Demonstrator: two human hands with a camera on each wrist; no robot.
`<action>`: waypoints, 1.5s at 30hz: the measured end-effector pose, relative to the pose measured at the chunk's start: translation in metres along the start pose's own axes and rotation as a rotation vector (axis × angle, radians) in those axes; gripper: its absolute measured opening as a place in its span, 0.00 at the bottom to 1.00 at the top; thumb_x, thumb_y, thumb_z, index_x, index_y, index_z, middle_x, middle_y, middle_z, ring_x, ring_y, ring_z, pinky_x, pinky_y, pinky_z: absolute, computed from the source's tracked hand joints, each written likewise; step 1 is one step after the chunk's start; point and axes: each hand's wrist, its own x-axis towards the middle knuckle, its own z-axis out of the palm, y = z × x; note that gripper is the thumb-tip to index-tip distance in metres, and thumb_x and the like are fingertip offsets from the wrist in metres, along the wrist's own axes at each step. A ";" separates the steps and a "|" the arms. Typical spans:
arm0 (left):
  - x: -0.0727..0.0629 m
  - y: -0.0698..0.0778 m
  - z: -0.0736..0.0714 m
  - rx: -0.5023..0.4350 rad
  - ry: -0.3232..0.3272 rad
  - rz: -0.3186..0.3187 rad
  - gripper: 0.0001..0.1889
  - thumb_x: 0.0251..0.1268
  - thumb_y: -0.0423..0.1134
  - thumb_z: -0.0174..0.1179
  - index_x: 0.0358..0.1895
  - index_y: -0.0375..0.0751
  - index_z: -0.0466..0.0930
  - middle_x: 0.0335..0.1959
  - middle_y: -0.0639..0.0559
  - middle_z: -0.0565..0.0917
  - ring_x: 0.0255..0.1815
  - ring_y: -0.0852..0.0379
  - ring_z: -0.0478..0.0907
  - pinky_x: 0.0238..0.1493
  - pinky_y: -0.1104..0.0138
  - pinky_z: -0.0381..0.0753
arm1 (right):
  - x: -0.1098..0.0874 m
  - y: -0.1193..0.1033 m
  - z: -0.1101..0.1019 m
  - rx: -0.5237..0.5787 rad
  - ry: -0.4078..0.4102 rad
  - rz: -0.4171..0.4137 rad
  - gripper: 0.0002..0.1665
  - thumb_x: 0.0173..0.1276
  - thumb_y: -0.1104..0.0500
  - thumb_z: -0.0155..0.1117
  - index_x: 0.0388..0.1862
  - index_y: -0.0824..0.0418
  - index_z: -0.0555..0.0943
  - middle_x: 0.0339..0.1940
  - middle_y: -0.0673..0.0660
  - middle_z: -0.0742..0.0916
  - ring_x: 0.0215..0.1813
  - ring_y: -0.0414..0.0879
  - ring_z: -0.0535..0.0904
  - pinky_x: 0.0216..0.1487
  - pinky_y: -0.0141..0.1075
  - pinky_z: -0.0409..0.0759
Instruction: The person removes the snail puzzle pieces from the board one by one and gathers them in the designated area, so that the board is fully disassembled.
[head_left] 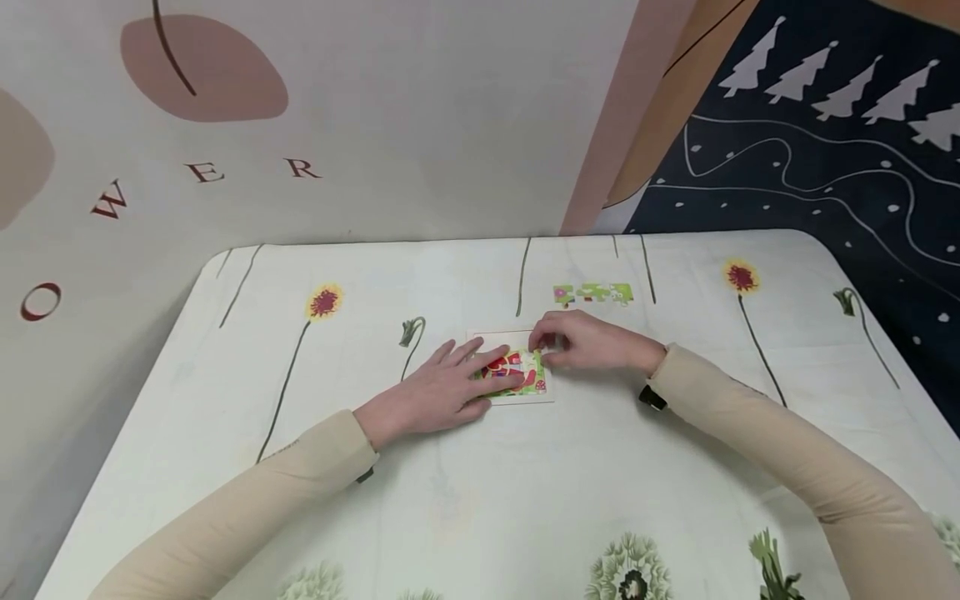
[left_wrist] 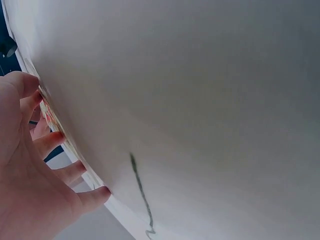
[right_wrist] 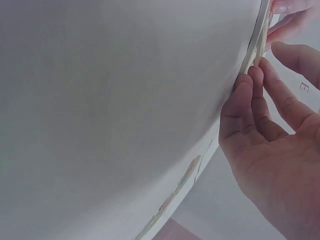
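Note:
A small jigsaw puzzle point(head_left: 534, 385) with a red, green and yellow picture lies in a pale tray point(head_left: 525, 400) on the table. Spread fingers of my left hand point(head_left: 447, 387) rest across the puzzle's left side, covering part of the picture. My right hand point(head_left: 581, 340) is at the puzzle's upper right corner, its fingers curled and pinching a thin puzzle piece point(right_wrist: 258, 56) at the tray's edge. Most of that piece is hidden by the fingers. In the left wrist view, fingertips of the left hand point(left_wrist: 45, 155) touch the tray's rim.
Several joined green puzzle pieces point(head_left: 600, 292) lie flat behind the right hand. A white cloth printed with flowers covers the table point(head_left: 450, 517). A pale printed hanging point(head_left: 420, 125) rises behind the table's back edge, with a dark one point(head_left: 795, 158) at the right.

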 end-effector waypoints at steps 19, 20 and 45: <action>0.001 -0.002 0.002 -0.013 -0.002 -0.004 0.26 0.75 0.48 0.42 0.74 0.70 0.57 0.78 0.53 0.51 0.76 0.39 0.46 0.69 0.41 0.46 | 0.003 0.004 -0.004 0.187 -0.023 0.024 0.07 0.65 0.67 0.65 0.42 0.60 0.83 0.36 0.52 0.84 0.38 0.44 0.77 0.44 0.38 0.77; 0.001 -0.001 0.002 -0.012 -0.001 -0.003 0.26 0.75 0.48 0.42 0.74 0.70 0.57 0.78 0.53 0.51 0.75 0.39 0.46 0.69 0.41 0.46 | 0.004 0.004 -0.004 0.202 -0.022 0.034 0.07 0.65 0.67 0.64 0.41 0.60 0.83 0.36 0.53 0.85 0.38 0.44 0.78 0.44 0.37 0.77; 0.000 0.000 0.000 -0.019 -0.007 -0.005 0.26 0.76 0.48 0.43 0.74 0.69 0.57 0.78 0.53 0.49 0.76 0.39 0.44 0.69 0.40 0.45 | 0.003 0.007 -0.003 0.397 0.020 0.038 0.06 0.65 0.73 0.61 0.39 0.68 0.82 0.34 0.56 0.85 0.37 0.47 0.78 0.39 0.32 0.76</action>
